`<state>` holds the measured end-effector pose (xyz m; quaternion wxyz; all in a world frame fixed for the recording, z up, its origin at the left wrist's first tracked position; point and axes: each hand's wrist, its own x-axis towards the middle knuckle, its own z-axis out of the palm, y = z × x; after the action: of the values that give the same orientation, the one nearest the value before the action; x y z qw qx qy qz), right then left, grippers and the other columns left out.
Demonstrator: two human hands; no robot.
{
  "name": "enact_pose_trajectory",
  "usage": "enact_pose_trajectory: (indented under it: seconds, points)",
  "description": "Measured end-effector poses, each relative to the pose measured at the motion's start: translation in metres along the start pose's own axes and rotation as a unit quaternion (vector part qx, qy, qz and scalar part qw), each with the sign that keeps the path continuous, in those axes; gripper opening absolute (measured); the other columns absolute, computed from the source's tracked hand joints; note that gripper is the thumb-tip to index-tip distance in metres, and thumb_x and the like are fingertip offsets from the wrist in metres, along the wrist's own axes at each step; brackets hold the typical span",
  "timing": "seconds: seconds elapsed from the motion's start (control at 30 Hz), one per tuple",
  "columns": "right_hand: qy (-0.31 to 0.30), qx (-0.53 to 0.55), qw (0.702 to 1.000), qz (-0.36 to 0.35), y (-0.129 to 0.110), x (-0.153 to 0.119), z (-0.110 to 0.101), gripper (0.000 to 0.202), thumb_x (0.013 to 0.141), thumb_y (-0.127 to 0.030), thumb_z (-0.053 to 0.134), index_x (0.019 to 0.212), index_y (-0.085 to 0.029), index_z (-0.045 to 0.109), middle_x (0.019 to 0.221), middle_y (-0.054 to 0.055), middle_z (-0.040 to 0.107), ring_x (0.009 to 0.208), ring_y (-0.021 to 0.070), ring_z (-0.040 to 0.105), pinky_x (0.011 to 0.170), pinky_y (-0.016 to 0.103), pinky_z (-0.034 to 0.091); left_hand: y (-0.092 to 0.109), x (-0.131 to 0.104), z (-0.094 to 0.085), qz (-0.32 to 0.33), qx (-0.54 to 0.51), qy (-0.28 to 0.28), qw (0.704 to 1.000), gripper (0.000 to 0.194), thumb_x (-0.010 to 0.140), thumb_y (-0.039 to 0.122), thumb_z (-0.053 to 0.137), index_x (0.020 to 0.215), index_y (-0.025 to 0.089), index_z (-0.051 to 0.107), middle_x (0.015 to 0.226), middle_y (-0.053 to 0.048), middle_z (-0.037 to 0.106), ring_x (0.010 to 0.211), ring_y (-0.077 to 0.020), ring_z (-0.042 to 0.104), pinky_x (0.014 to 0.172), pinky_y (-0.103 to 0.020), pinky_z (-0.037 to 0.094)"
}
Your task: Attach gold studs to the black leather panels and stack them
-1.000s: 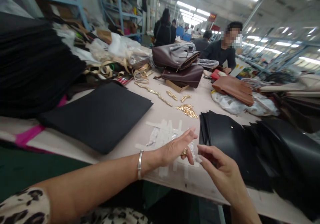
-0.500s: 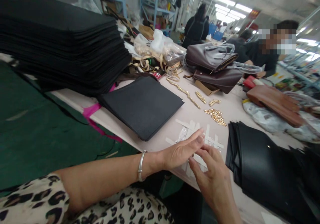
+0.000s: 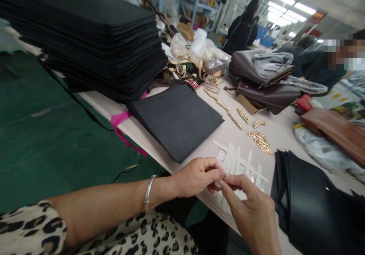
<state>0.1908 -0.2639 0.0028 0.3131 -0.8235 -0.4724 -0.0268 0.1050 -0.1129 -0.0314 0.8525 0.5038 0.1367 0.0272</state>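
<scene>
My left hand [image 3: 199, 177] and my right hand [image 3: 248, 201] meet fingertip to fingertip above the table's near edge. Both are closed in a pinch on something small that I cannot make out, since the fingers cover it. Under and just beyond them, white strips [image 3: 233, 158] lie crossed over clear plastic on the tabletop. Farther off is a loose pile of small gold pieces [image 3: 261, 141], with a long gold row [image 3: 224, 106] and two short gold rows, one of them a cluster [image 3: 243, 115], behind it.
Flat black sheets [image 3: 178, 122] lie left of the strips, beside a tall black stack [image 3: 114, 49]. Black leather-like pieces [image 3: 308, 194] spread at right. Dark brown bags [image 3: 262, 68] and a brown bag [image 3: 336, 129] sit farther back. A person [image 3: 242, 29] stands beyond the table.
My left hand has gone from stretched fingers to a curled pinch, meeting my right fingertips. The camera view has shifted, so the table things appear farther right.
</scene>
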Motion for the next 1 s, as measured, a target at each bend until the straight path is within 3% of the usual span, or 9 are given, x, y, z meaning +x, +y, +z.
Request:
enact_pose_trajectory:
  seconds: [0.17, 0.27, 0.33, 0.43, 0.57, 0.67, 0.73, 0.87, 1.0]
  points:
    - [-0.022, 0.102, 0.99, 0.09, 0.003, 0.006, 0.012, 0.021, 0.086, -0.044, 0.068, 0.086, -0.024, 0.075, 0.074, -0.001, 0.075, 0.063, 0.0152, 0.069, 0.062, 0.021, 0.053, 0.005, -0.011, -0.009, -0.007, -0.053, 0.029, 0.998, 0.042, 0.08, 0.056, 0.067, 0.084, 0.015, 0.06, 0.066, 0.001, 0.061, 0.055, -0.0099, 0.058, 0.053, -0.022, 0.047]
    - [-0.042, 0.151, 0.973, 0.169, 0.011, 0.017, 0.022, 0.029, 0.084, -0.049, 0.068, 0.091, -0.022, 0.076, 0.068, 0.0, 0.072, 0.061, 0.0161, 0.067, 0.061, 0.023, 0.054, 0.014, -0.028, -0.021, -0.028, -0.116, 0.043, 0.992, 0.039, 0.08, 0.054, 0.063, 0.085, 0.015, 0.061, 0.071, -0.001, 0.062, 0.054, -0.0105, 0.06, 0.049, -0.022, 0.048]
    - [-0.075, 0.169, 0.966, 0.181, 0.016, 0.031, 0.03, 0.033, 0.081, -0.052, 0.068, 0.091, -0.021, 0.076, 0.063, 0.0, 0.069, 0.058, 0.0165, 0.065, 0.057, 0.024, 0.053, 0.021, -0.044, -0.032, -0.042, -0.141, 0.052, 0.988, 0.037, 0.079, 0.051, 0.064, 0.08, 0.015, 0.06, 0.072, -0.002, 0.062, 0.054, -0.0108, 0.06, 0.047, -0.021, 0.048]
    - [-0.122, 0.184, 0.962, 0.162, 0.016, 0.058, 0.042, 0.038, 0.08, -0.055, 0.067, 0.093, -0.02, 0.077, 0.062, 0.002, 0.068, 0.059, 0.0174, 0.064, 0.056, 0.025, 0.051, 0.03, -0.07, -0.052, -0.047, -0.104, 0.107, 0.988, 0.033, 0.079, 0.048, 0.066, 0.075, 0.016, 0.059, 0.064, 0.001, 0.059, 0.047, -0.0065, 0.05, 0.04, -0.015, 0.037]
    - [-0.13, 0.181, 0.963, 0.149, 0.0, 0.098, 0.062, 0.042, 0.08, -0.057, 0.068, 0.096, -0.019, 0.078, 0.059, 0.001, 0.066, 0.057, 0.0165, 0.061, 0.056, 0.026, 0.049, 0.034, -0.09, -0.081, -0.001, -0.025, 0.28, 0.96, 0.027, 0.082, 0.042, 0.066, 0.085, 0.017, 0.056, 0.061, 0.007, 0.052, 0.038, -0.0004, 0.025, 0.036, -0.014, 0.015]
    - [-0.142, 0.208, 0.958, 0.137, -0.014, 0.13, 0.08, 0.043, 0.08, -0.057, 0.066, 0.093, -0.019, 0.077, 0.062, 0.001, 0.067, 0.056, 0.0163, 0.061, 0.057, 0.027, 0.049, 0.032, -0.093, -0.099, 0.034, -0.013, 0.367, 0.929, 0.029, 0.081, 0.04, 0.065, 0.097, 0.018, 0.055, 0.072, 0.006, 0.055, 0.039, -0.0004, 0.026, 0.036, -0.016, 0.015]
    - [-0.135, 0.206, 0.962, 0.115, -0.02, 0.152, 0.092, 0.042, 0.079, -0.058, 0.065, 0.09, -0.019, 0.076, 0.067, 0.003, 0.07, 0.059, 0.0179, 0.063, 0.061, 0.03, 0.05, 0.031, -0.093, -0.106, 0.038, -0.021, 0.379, 0.924, 0.034, 0.08, 0.039, 0.065, 0.104, 0.018, 0.053, 0.082, 0.003, 0.06, 0.04, -0.0003, 0.028, 0.036, -0.017, 0.015]
    - [-0.068, 0.085, 0.994, 0.028, -0.026, 0.189, 0.116, 0.041, 0.08, -0.058, 0.061, 0.091, -0.022, 0.078, 0.071, 0.004, 0.074, 0.067, 0.0227, 0.067, 0.071, 0.035, 0.049, 0.032, -0.089, -0.107, 0.032, -0.036, 0.364, 0.93, 0.035, 0.081, 0.038, 0.063, 0.107, 0.017, 0.053, 0.09, -0.001, 0.064, 0.039, 0.0002, 0.026, 0.037, -0.02, 0.012]
    - [-0.083, 0.051, 0.995, -0.003, -0.031, 0.197, 0.13, 0.041, 0.083, -0.056, 0.057, 0.088, -0.022, 0.08, 0.083, 0.007, 0.078, 0.076, 0.0256, 0.07, 0.076, 0.036, 0.049, 0.04, -0.091, -0.101, 0.03, -0.037, 0.349, 0.936, 0.035, 0.081, 0.038, 0.065, 0.105, 0.015, 0.057, 0.08, 0.002, 0.061, 0.039, -0.0004, 0.025, 0.037, -0.021, 0.011]
